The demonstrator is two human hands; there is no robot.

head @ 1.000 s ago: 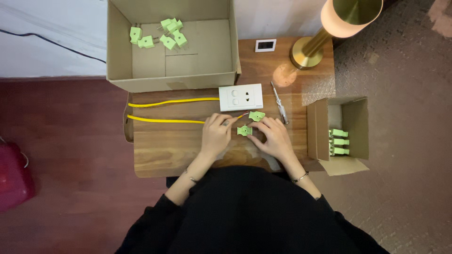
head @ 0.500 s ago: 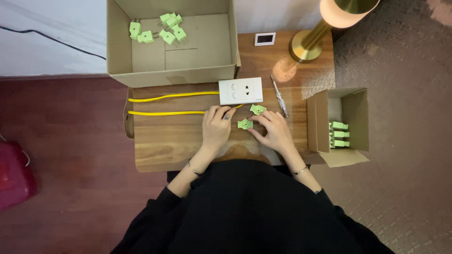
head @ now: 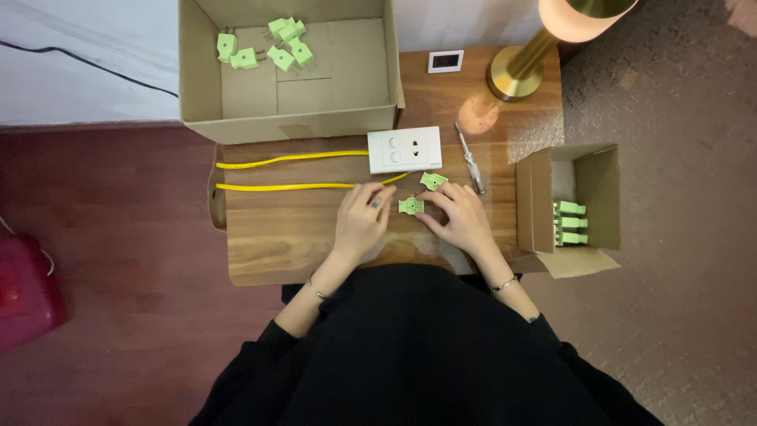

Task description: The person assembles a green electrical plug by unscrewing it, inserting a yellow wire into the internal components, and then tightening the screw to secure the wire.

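**Green plug half between two hands on the bench**

Green plug half (head: pixel 411 206) lies flat on the wooden bench (head: pixel 276 229), between the fingertips of both hands. The left hand (head: pixel 361 221) rests palm down, its fingers loosely spread and touching the piece's left edge; the right hand (head: pixel 461 217) touches its right side, fingers likewise spread, nothing pinched in its grip. A second green piece (head: pixel 433 181) sits just above, near the right fingertips. Beyond it lies a white socket plate (head: pixel 405 149), with two yellow wires (head: pixel 292 186) running left from it. A screwdriver (head: pixel 471 166) lies just right of the plate. A large cardboard box (head: pixel 205 87) at the back holds more green plugs (head: pixel 272 47); a small box (head: pixel 532 197) at right holds others (head: pixel 569 223). A brass lamp (head: pixel 516 75) stands at the back right.
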